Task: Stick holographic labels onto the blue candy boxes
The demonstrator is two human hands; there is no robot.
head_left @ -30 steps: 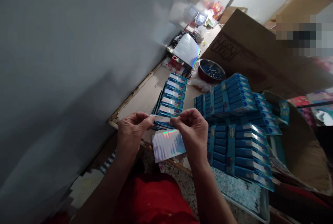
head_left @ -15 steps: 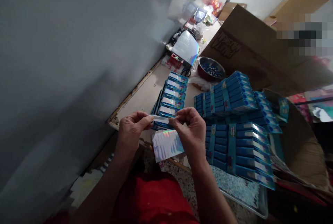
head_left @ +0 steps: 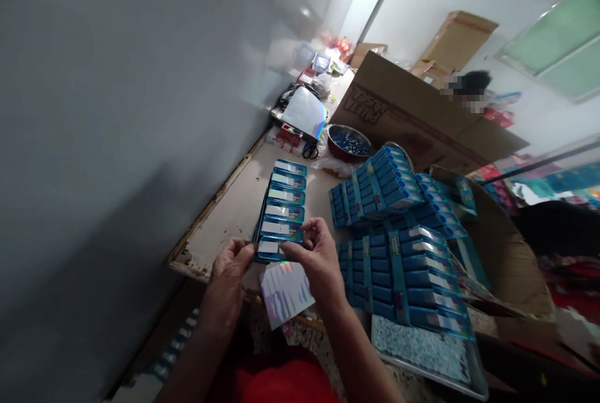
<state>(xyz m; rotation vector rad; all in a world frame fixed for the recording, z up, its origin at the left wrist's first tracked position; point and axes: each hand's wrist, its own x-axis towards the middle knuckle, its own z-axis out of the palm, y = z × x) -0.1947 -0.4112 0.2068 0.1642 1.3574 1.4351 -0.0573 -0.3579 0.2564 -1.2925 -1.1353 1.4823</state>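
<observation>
Label [head_left: 268,247] looks light, easily creased — best held by its ends; left hand [head_left: 229,267] at pack [head_left: 265,258] edge, grip unclear; right hand [head_left: 320,260] loosely spread, thumb at label.

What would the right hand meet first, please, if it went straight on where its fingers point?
The right hand would likely meet the lined-up blue packs first, though depth is unclear.

Six blue packs [head_left: 285,211] in one row on the worktop [head_left: 222,222]; two shiny sheets [head_left: 285,297], one at its near edge, one toward its far end; one bowl [head_left: 344,153]; one pair of scissors [head_left: 310,152]; one tray [head_left: 479,365].
</observation>
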